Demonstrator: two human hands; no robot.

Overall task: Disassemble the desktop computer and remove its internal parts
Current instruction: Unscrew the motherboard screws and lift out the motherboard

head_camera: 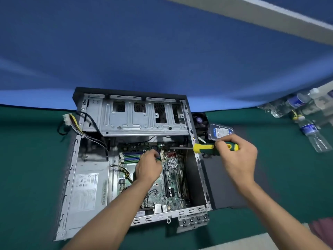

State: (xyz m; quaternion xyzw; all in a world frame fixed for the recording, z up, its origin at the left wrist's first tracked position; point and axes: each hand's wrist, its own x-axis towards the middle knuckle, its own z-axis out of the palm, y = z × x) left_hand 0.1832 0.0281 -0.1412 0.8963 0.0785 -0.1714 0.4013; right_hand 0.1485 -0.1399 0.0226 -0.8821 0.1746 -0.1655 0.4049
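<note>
An open desktop case [72,177] lies flat on the green table. Inside it are the green motherboard [173,188], a grey power supply [88,193] at the left and a raised metal drive cage [142,118] at the far end. My left hand [148,167] reaches down onto the motherboard by the blue and green memory slots [131,156], fingers curled; what they touch is hidden. My right hand [237,157] grips a yellow and green screwdriver [205,147], whose shaft points left across the case wall towards the board's far edge.
A hard drive [220,131] and a black fan [199,120] lie just right of the case, on a dark side panel [227,186]. Plastic water bottles [313,134] lie at the far right. A loose cable plug [67,120] hangs off the case's left.
</note>
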